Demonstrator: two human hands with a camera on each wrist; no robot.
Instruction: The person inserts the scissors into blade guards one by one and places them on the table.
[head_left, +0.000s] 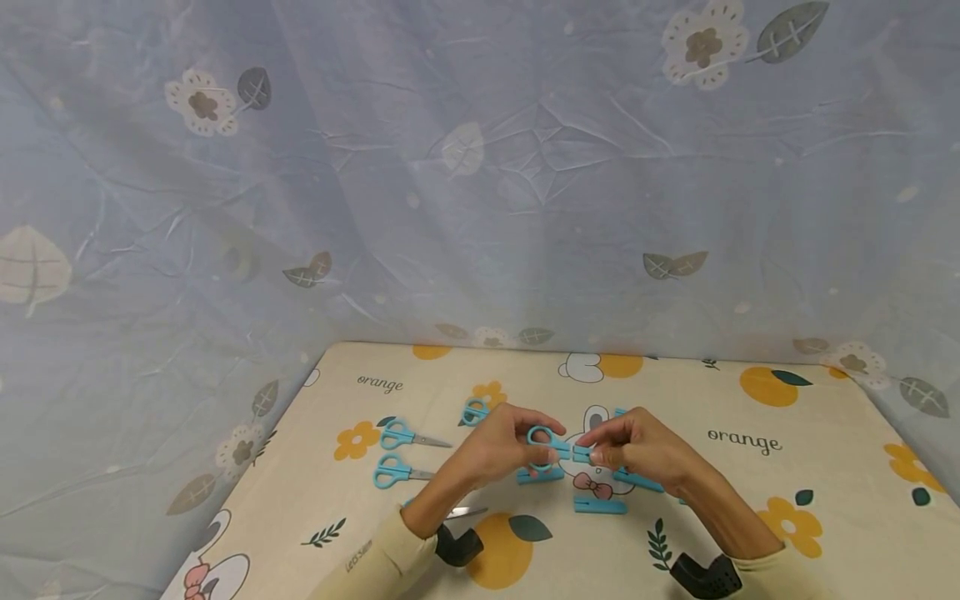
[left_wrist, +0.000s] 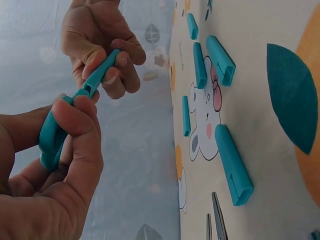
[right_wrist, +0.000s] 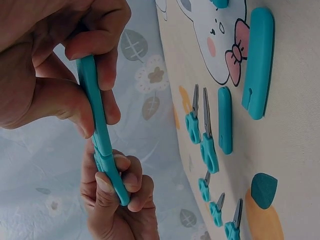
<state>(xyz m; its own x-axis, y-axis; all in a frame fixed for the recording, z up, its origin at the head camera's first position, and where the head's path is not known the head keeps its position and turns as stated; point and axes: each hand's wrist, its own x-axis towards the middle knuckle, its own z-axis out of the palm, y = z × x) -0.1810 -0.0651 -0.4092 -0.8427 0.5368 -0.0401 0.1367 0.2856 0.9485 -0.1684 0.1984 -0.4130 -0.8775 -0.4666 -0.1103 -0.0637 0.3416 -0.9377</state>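
Note:
My left hand (head_left: 495, 446) holds a pair of small scissors (head_left: 562, 450) by its light blue handles. From the right, my right hand (head_left: 648, 450) pinches a matching blue blade cover (head_left: 582, 454) between thumb and fingers. Handles and cover are in line, held above the table. In the right wrist view the cover (right_wrist: 95, 110) meets the handle end (right_wrist: 114, 177), and no blade shows between them. The left wrist view has the scissors' handle loops (left_wrist: 50, 135) in the left fingers, with the cover (left_wrist: 102, 70) reaching up into the right hand.
Several uncovered scissors (head_left: 401, 472) lie left of the hands on the patterned tablecloth (head_left: 360, 533); one is partly behind the left wrist. Several loose blue covers (head_left: 600, 506) lie below and around the hands. A pale blue curtain (head_left: 480, 208) hangs behind the table.

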